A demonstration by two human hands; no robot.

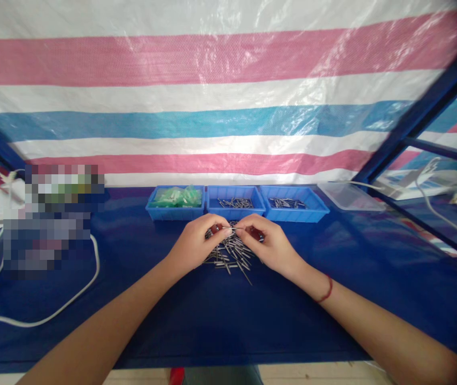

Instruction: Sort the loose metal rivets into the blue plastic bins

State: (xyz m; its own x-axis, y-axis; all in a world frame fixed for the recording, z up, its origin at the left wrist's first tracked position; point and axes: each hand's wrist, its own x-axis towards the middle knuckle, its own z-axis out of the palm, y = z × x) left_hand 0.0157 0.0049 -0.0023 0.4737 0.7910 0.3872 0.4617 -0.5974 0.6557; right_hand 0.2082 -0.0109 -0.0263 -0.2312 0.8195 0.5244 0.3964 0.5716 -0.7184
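Over a loose pile of slim metal pins, my left hand and my right hand meet almost tip to tip. Pinched between thumb and fingers of both is a thin metal pin, lying roughly level. Whether it is one piece or two parts joined is too small to tell. Some pins in the pile have a thicker, shiny section and a narrower dark end. Part of the pile is hidden behind my fingers.
Behind the pile stand three blue bins in a row: the left bin holds green plastic packets, the middle bin and right bin hold metal pins. A clear plastic lid lies right. A white cable loops at left.
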